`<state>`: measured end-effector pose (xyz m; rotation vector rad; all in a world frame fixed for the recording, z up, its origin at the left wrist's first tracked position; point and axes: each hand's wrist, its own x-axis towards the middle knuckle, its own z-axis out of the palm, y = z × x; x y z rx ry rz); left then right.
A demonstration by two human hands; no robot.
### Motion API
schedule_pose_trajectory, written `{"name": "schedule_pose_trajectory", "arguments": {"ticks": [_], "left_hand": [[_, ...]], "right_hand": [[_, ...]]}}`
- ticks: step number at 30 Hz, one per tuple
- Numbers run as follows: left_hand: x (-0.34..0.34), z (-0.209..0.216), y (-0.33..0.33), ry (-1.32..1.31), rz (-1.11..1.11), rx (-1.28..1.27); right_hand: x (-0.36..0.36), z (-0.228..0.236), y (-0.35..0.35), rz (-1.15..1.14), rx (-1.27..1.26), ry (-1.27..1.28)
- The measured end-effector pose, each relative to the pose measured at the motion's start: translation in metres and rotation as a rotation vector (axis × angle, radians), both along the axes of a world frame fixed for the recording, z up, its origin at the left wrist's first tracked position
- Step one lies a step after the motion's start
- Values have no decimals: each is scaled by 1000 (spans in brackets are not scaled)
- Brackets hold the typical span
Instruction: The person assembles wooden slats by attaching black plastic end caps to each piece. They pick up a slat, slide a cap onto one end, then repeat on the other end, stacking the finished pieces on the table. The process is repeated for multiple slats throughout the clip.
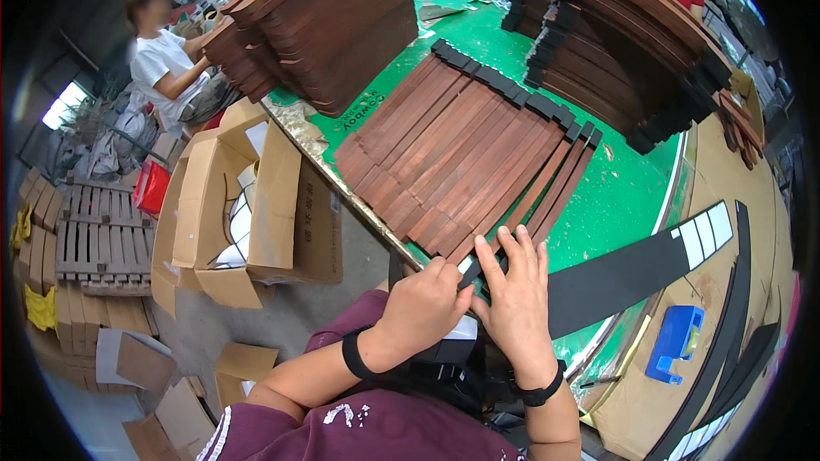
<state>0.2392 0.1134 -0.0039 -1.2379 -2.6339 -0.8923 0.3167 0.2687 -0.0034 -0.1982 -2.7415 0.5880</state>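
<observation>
A row of brown strips (461, 149) lies side by side on the green tabletop, their far ends covered with black pieces (504, 85). My left hand (423, 303) is closed at the near end of the row, thumb against bent fingers; what it pinches is mostly hidden. Beside it, my right hand (519, 294) has its fingers stretched out, fingertips resting on the near end of the rightmost strips. A small black piece with a pale edge (466, 266) shows between the hands. To the right of my right hand lies a flat black sheet (606, 282) with white rectangles at its far end.
Tall stacks of brown strips stand at the back left (342, 26) and back right (615, 51). A blue tape dispenser (675, 343) and long black strips (722, 350) lie at right. An open cardboard box (278, 213) stands left. Two other people are beyond the table.
</observation>
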Motion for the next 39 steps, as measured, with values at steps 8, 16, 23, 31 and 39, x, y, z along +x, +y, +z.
{"name": "schedule_pose_trajectory", "arguments": {"ticks": [8,16,23,31,39], "left_hand": [[-7,0,-8,-30,-71,83],[-36,14,-38,-286,-52,228],[-68,23,-41,-295,44,453],[-70,29,-54,-402,-31,560],[-74,24,-62,-357,-52,571]], "right_hand": [[-4,-3,-9,-22,56,1],[15,26,-13,-39,-45,-46],[24,62,-67,112,-242,109],[5,31,-98,28,-539,86],[0,24,-107,43,-550,57]]}}
